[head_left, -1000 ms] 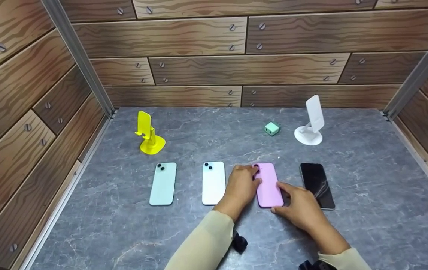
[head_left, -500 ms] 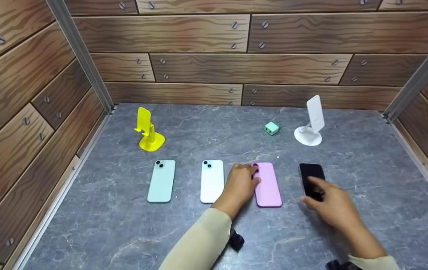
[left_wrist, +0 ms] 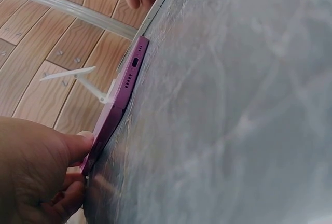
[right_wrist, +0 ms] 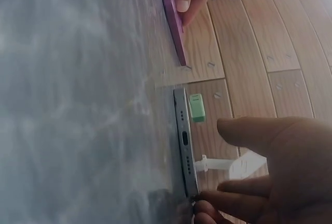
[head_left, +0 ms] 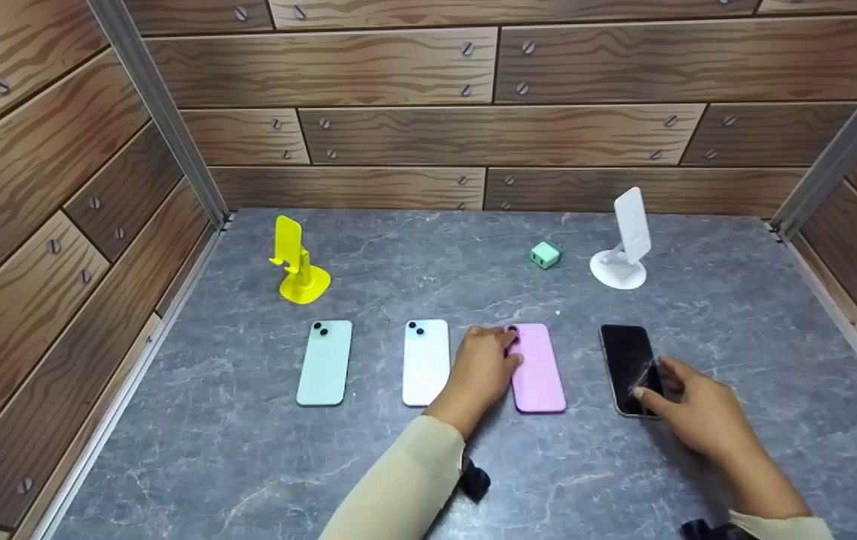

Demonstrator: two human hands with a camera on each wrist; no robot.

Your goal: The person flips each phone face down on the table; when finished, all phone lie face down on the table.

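A pink phone (head_left: 539,375) lies back up on the grey table. My left hand (head_left: 482,367) holds its upper left edge, the thumb on the side and the other fingers by the camera corner; the left wrist view shows the thumb (left_wrist: 80,145) against that edge. To the right lies a black-screened phone (head_left: 624,364), screen up. My right hand (head_left: 702,409) is at its lower right side. In the right wrist view the fingertips are right at the phone's edge (right_wrist: 185,141), while the thumb (right_wrist: 244,133) is raised above it, apart from the screen.
A white phone (head_left: 427,371) and a mint green phone (head_left: 325,367) lie to the left in the same row. Behind stand a yellow phone stand (head_left: 304,283), a green charger block (head_left: 546,255) and a white phone stand (head_left: 618,270). Wood-patterned walls (head_left: 398,135) enclose the table.
My right hand has left the pink phone's right edge, passed over the black-screened phone and come to its lower right side. My left hand has stayed at the pink phone.
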